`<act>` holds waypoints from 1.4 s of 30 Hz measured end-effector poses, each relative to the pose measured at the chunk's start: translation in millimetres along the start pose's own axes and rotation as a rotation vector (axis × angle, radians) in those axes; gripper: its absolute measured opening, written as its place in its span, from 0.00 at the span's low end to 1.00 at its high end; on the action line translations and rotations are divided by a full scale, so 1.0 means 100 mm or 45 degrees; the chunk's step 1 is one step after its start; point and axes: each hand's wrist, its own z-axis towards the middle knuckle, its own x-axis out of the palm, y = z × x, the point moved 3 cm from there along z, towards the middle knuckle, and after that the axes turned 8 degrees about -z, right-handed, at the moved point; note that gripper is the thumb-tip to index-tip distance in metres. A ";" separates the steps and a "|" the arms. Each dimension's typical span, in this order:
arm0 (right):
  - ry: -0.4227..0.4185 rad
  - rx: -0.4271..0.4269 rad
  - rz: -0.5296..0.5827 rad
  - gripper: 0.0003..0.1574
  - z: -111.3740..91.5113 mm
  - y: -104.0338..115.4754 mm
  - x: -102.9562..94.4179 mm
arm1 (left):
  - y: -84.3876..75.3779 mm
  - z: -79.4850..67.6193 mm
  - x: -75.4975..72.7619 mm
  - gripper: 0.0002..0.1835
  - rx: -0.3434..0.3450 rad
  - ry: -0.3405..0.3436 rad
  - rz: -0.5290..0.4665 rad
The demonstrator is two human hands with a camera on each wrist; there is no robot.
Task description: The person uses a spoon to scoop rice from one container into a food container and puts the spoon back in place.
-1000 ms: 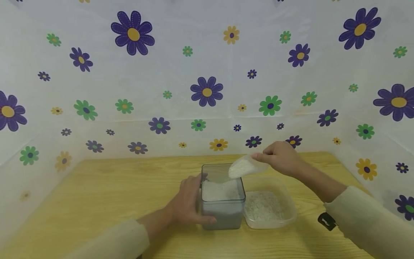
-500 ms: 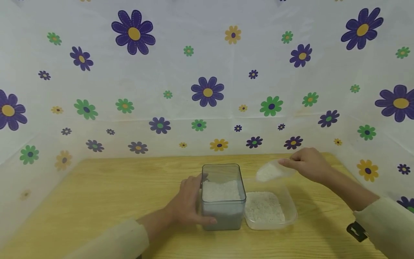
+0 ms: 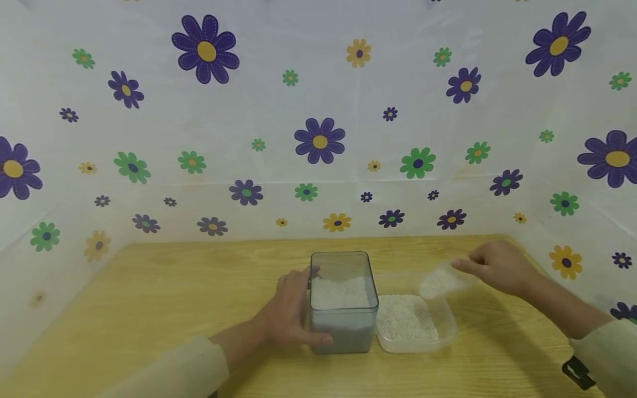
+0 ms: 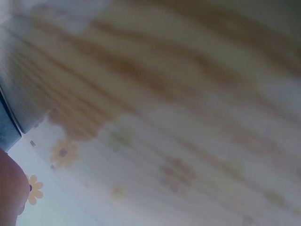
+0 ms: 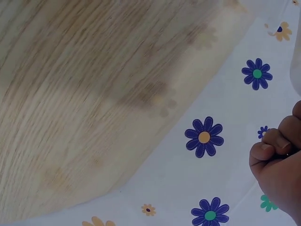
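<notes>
In the head view, my left hand (image 3: 286, 312) grips the left side of a tall square grey see-through container (image 3: 344, 334), thumb across its front. White rice (image 3: 343, 293) lies inside, below the rim. My right hand (image 3: 500, 268) pinches the handle end of a clear scoop (image 3: 440, 283) that carries white rice. The scoop tilts down to the left over the back right of a low clear plastic tub (image 3: 450, 331). More rice (image 3: 405, 318) covers the tub's bottom. In the right wrist view, my right hand's fingers (image 5: 270, 146) are curled; the scoop is largely out of that view.
Both containers stand side by side on a wood-grain table (image 3: 199, 293). A white sheet with printed flowers (image 3: 318, 83) rises behind the table and along both sides. A black strap (image 3: 578, 371) hangs near the right sleeve (image 3: 607, 348).
My right hand has moved right and down with the loaded scoop, from over the grey container's right rim to over the clear tub. My left hand stays in place.
</notes>
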 end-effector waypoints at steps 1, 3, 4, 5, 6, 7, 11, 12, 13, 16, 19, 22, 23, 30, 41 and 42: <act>-0.007 -0.004 -0.027 0.34 -0.01 -0.01 0.00 | 0.00 0.00 0.00 0.65 -0.006 0.007 -0.005; -0.015 -0.005 -0.068 0.34 -0.03 -0.03 -0.01 | 0.00 0.00 0.00 0.65 -0.012 0.015 -0.014; -0.009 0.003 -0.085 0.34 -0.04 -0.04 -0.01 | 0.00 0.01 0.01 0.65 -0.015 0.019 -0.017; -0.006 0.008 -0.092 0.34 -0.05 -0.05 -0.01 | 0.00 0.01 0.01 0.64 -0.018 0.021 -0.021; -0.002 0.011 -0.089 0.33 -0.06 -0.06 -0.01 | 0.00 0.01 0.01 0.64 -0.019 0.020 -0.023; -0.002 0.010 -0.096 0.33 -0.06 -0.07 -0.01 | 0.00 0.01 0.00 0.64 -0.020 0.021 -0.023; -0.009 0.008 -0.113 0.33 -0.09 -0.09 -0.01 | 0.01 0.01 0.01 0.63 -0.017 0.022 -0.021; -0.012 0.008 -0.111 0.33 -0.09 -0.09 -0.01 | 0.01 0.02 0.01 0.63 -0.012 0.022 -0.015; -0.016 0.006 -0.109 0.33 -0.10 -0.10 -0.02 | 0.01 0.02 0.01 0.63 -0.007 0.021 -0.009; -0.013 -0.002 -0.091 0.33 -0.11 -0.11 -0.02 | 0.01 0.02 0.02 0.63 0.004 0.022 0.003; -0.010 -0.021 -0.095 0.33 -0.12 -0.10 -0.01 | 0.00 0.03 0.01 0.63 -0.007 0.024 0.000; -0.015 -0.053 -0.088 0.33 -0.12 -0.08 0.01 | 0.00 0.03 0.00 0.63 -0.028 0.029 -0.014; -0.021 -0.071 -0.082 0.33 -0.12 -0.06 0.02 | 0.00 0.03 0.00 0.63 -0.033 0.032 -0.017; -0.045 -0.178 -0.068 0.34 -0.10 0.06 0.08 | -0.01 0.01 -0.02 0.63 -0.027 0.016 -0.031; -0.034 -0.226 -0.163 0.32 -0.07 0.33 0.15 | 0.03 -0.02 0.02 0.62 -0.067 0.032 -0.011; -0.036 -0.231 -0.173 0.32 -0.07 0.36 0.15 | 0.04 -0.02 0.03 0.63 -0.074 0.037 -0.011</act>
